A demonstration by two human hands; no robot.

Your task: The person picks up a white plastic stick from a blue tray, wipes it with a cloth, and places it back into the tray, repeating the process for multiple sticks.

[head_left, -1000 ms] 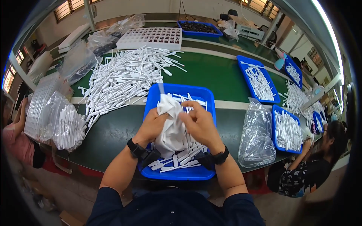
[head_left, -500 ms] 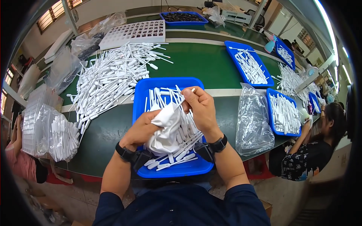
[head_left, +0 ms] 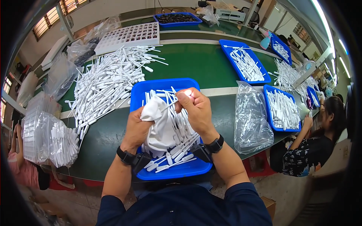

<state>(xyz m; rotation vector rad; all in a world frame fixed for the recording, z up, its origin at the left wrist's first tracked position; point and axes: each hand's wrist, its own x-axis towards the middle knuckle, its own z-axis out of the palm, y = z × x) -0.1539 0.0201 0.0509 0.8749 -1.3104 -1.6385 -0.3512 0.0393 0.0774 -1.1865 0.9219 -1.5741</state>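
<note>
Bunched in my left hand (head_left: 134, 128) is a white cloth (head_left: 160, 130), gripped between thumb and fingers. The cloth wraps one end of a thin white plastic stick (head_left: 169, 105). My right hand (head_left: 198, 113) pinches the stick's other end between thumb and forefinger, where a bright glow shows. Both hands are above a blue tray (head_left: 141, 84). Inside it lie many white plastic sticks with wider, paddle-like ends (head_left: 181, 150), partly hidden by the cloth and my hands.
A loose heap of similar sticks (head_left: 109, 79) covers the table at the left, near a bagged bundle (head_left: 62, 143). A clear plastic bag (head_left: 253, 120) and further blue trays (head_left: 267, 113) of sticks stand at the right. A co-worker (head_left: 309, 150) sits there.
My left hand has turned the cloth, which now reaches higher along the stick. My right hand has shifted slightly, and a glow has appeared at its fingertips. The view has shifted a little.
</note>
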